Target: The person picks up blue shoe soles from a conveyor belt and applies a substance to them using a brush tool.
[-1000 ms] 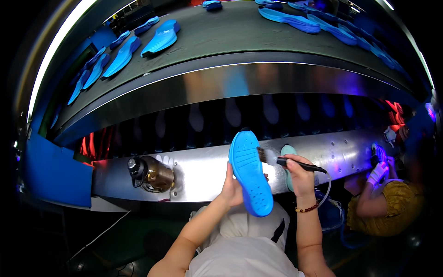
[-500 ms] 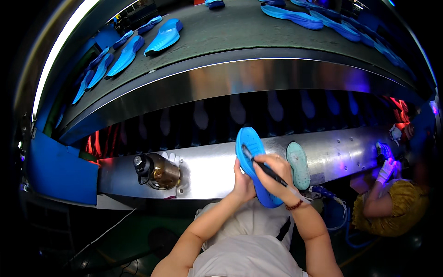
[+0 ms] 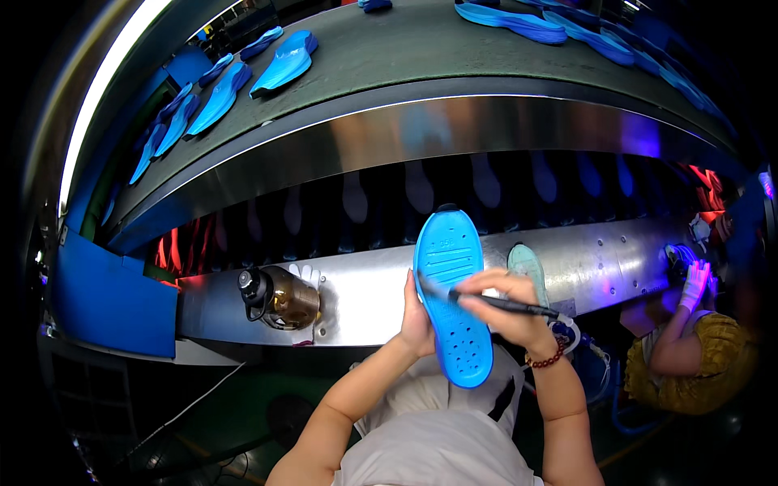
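Observation:
A bright blue shoe sole (image 3: 464,332) stands tilted in front of me, its dotted and ribbed inner face toward me. My left hand (image 3: 416,326) grips it along the left edge, mostly behind it. In my right hand (image 3: 512,322) is a brush (image 3: 536,309) with a black handle, fingers closed round it. Its pale tip, smeared by motion, lies over the sole's left edge near the middle; whether it touches I cannot tell. Partly behind my right hand, a mint-green sole-shaped piece (image 3: 528,266) rests on the steel ledge (image 3: 365,279).
A brown bottle with a black lid (image 3: 293,301) stands left on the ledge. Beyond a steel edge, a dark conveyor belt (image 3: 381,57) carries several blue soles (image 3: 284,65). On the right a co-worker in a yellow top (image 3: 697,356) handles something with gloved hands (image 3: 695,283).
The sole has turned more face-on to me and more upright. My right hand has shifted right, and the brush has swung from steep to nearly level.

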Motion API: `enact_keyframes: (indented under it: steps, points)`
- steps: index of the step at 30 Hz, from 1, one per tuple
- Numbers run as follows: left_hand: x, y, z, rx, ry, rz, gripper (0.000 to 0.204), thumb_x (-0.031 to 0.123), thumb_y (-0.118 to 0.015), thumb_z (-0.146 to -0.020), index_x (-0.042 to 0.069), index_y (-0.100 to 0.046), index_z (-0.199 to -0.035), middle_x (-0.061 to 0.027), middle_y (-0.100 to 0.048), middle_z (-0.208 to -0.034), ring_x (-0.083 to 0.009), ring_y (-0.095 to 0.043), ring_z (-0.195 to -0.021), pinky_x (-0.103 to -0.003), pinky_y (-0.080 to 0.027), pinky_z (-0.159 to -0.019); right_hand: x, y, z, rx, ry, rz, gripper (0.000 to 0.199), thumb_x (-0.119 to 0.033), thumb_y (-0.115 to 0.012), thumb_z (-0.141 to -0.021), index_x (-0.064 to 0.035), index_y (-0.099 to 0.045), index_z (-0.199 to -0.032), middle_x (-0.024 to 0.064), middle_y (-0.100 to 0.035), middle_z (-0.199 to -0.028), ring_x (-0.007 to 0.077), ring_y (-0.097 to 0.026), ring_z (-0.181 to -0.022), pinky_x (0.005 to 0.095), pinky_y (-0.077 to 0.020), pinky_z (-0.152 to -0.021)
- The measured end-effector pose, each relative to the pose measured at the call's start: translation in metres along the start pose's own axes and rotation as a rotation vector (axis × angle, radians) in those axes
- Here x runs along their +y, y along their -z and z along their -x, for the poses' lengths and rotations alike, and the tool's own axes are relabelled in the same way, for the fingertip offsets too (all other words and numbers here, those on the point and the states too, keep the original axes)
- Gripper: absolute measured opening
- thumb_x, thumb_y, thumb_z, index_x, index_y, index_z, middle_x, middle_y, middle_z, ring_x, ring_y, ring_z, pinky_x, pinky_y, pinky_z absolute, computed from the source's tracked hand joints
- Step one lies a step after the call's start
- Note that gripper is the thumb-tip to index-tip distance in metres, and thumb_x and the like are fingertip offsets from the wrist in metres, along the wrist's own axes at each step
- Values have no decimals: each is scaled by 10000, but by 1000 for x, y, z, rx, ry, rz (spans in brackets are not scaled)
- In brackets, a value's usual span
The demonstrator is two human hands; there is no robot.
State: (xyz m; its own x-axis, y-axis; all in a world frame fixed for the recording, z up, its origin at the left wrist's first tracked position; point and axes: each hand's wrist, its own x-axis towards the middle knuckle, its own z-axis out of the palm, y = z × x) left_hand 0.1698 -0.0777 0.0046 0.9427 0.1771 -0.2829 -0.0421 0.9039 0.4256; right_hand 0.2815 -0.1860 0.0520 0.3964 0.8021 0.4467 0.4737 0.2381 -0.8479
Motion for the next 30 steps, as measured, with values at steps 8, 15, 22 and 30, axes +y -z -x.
enact_keyframes:
  steps: [8,15,22,30]
  points:
    - [9,9,-8,1,-221,-276,854,730,-81,-767,114,-321,-1308,-116,-473,-1201,-259,-495,-1062,-410,-425,-897,3,9,9,5,-40,-76,181,-27,-687,-690,13,-644,-861,140,-642,-875,217,-617,-834,289,-483,-751]
    - [27,4,-19,-206,-324,-155,980,823,-83,-669,59,-397,-1198,-214,-575,-923,-307,-582,-809,-411,-484,-723,-2,19,11,-21,35,-59,236,-19,-714,-653,-31,-661,-882,104,-650,-888,233,-588,-894,311,-462,-800]
    - [38,0,-17,-263,-435,-68,1007,828,-66,-662,27,-432,-1152,-224,-579,-867,-315,-583,-784,-440,-484,-702,-16,22,19,-373,67,-203,242,-35,-736,-621,-29,-666,-853,75,-661,-912,200,-564,-888,311,-445,-798]
    - [53,-8,-17,-270,-501,-43,994,823,-67,-673,24,-437,-1135,-209,-577,-856,-304,-583,-778,-430,-488,-697,-18,25,22,-320,67,-141,213,-43,-711,-667,-18,-665,-873,96,-657,-872,208,-591,-824,305,-461,-755]
